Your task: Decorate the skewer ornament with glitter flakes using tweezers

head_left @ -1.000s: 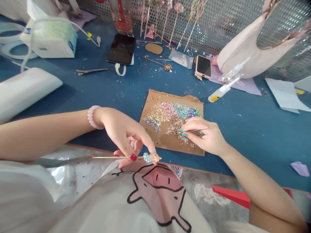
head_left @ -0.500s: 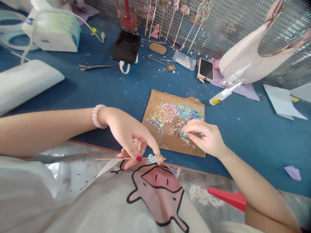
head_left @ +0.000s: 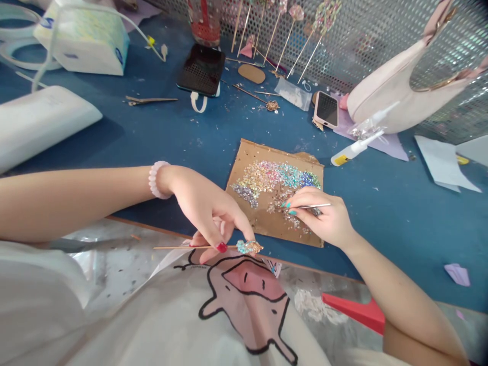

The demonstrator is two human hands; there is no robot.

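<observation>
My left hand (head_left: pixel 208 211) pinches a thin hair stick (head_left: pixel 173 247) that lies level over the table's front edge. Its right end bears an ornament (head_left: pixel 249 247) set with pale blue and gold stones, beside my index fingertip. Over a cardboard sheet (head_left: pixel 263 223), my right hand (head_left: pixel 322 213) is closed on a slim metal tool (head_left: pixel 318 205), whose tip is hidden by the fingers. Small rhinestones (head_left: pixel 263 175) lie on the cardboard in patches of yellow, pink, teal, blue and grey. Clear and brownish ones (head_left: pixel 278 202) are around my right fingertips.
Behind the cardboard lie a black phone (head_left: pixel 202 68), a smaller phone (head_left: pixel 327 109) and a hair clip (head_left: pixel 152 100). A glue bottle (head_left: pixel 356 148) is at right, near a white handbag (head_left: pixel 389 91). A tissue box (head_left: pixel 82 38) stands at left; decorated sticks (head_left: pixel 285 46) stand along the mesh.
The whole view has shifted slightly. Both hands keep their grips, and my right hand stays over the rhinestones with almost no movement.
</observation>
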